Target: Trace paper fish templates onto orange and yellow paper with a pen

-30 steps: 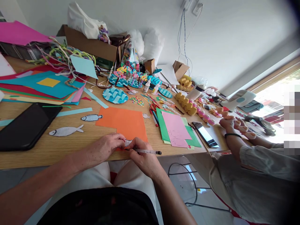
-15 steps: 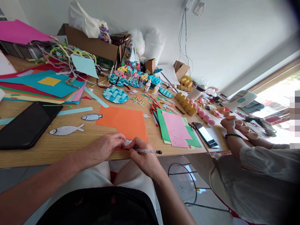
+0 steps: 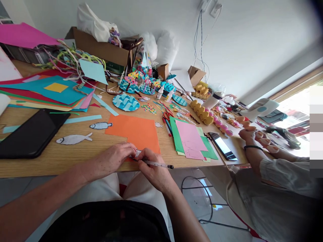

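My right hand [image 3: 156,171] is closed around a clear pen [image 3: 160,164] whose dark end points right. Its other end is hidden at my fingers. Across from it, my left hand [image 3: 117,156] has curled fingers closed on a small white paper cutout [image 3: 138,153], mostly covered by both hands. The cutout lies over the lower edge of an orange sheet [image 3: 137,129] with a notched corner. Left of that sheet are a blue-grey paper fish [image 3: 101,125] outlined in black and a larger white paper fish [image 3: 74,139].
A black tablet-like device [image 3: 32,137] lies left, below stacked coloured paper [image 3: 63,92]. To the right are pink paper [image 3: 190,137] over green, red scissors [image 3: 168,115] and a phone [image 3: 223,146]. Another person's hand [image 3: 247,134] rests at far right. Glue bottles [image 3: 159,92] stand behind.
The view has shifted slightly, so the table things sit a little further right. Both hands stay together at the white cutout, with only a slight shift of the pen.
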Available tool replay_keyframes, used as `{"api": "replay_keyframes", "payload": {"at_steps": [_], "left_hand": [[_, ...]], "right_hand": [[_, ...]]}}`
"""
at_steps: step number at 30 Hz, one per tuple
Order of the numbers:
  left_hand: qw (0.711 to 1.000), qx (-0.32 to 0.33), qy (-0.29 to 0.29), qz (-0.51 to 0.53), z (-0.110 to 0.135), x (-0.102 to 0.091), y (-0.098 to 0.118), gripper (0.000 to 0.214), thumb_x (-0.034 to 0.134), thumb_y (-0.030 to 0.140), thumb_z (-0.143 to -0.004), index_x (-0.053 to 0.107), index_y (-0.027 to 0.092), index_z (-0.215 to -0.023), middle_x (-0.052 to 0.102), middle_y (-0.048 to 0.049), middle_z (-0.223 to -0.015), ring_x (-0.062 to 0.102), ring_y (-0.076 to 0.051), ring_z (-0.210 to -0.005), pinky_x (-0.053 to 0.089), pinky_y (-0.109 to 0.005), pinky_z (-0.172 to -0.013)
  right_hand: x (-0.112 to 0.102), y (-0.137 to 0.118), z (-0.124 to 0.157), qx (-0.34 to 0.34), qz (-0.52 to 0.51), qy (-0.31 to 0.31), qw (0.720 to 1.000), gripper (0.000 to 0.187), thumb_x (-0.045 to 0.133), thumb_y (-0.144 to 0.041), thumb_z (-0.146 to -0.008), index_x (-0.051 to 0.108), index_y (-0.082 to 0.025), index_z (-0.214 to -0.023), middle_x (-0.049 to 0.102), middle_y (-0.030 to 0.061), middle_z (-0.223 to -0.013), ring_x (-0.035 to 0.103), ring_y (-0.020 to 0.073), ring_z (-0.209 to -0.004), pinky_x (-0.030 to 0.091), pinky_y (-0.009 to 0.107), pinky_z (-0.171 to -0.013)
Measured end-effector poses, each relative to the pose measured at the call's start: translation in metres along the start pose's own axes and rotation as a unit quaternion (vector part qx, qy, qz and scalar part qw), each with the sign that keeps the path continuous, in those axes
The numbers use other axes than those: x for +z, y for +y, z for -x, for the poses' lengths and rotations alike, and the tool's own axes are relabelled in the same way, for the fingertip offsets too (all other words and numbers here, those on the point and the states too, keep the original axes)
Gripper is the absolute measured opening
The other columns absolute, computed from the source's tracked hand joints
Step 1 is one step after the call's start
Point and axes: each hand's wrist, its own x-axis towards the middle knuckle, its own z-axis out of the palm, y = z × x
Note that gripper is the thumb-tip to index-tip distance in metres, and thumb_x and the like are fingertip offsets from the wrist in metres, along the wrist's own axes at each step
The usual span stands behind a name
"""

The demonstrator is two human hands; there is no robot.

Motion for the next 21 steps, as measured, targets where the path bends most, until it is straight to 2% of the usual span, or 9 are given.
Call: {"api": "replay_keyframes", "payload": {"at_steps": [11, 21], "left_hand": [[1.000, -0.001, -0.009, -0.004, -0.0002, -0.0012, -0.0029, 0.028, 0.035, 0.015, -0.089, 0.062, 0.021, -0.091, 0.064, -0.0037, -0.101, 0.059, -0.017, -0.093, 0.044, -0.028, -0.084], [1.000, -0.011, -0.012, 0.003, -0.0002, -0.0023, -0.0003, 0.025, 0.036, 0.018, -0.090, 0.061, 0.021, -0.091, 0.064, -0.0035, -0.101, 0.059, -0.017, -0.093, 0.043, -0.027, -0.084]], "right_hand": [[-0.0091, 0.0035, -0.0024, 0.006, -0.003, -0.007, 1.000, 0.009, 0.047, -0.015, -0.071, 0.054, -0.019, -0.071, 0.053, -0.0052, -0.061, 0.042, 0.0089, -0.054, 0.032, 0.019, -0.051], [-0.0036, -0.0005, -0.0022, 0.002, 0.005, -0.003, 1.000, 0.008, 0.045, -0.015, -0.071, 0.051, -0.020, -0.071, 0.051, -0.0049, -0.062, 0.042, 0.0093, -0.054, 0.032, 0.020, -0.052]]}}
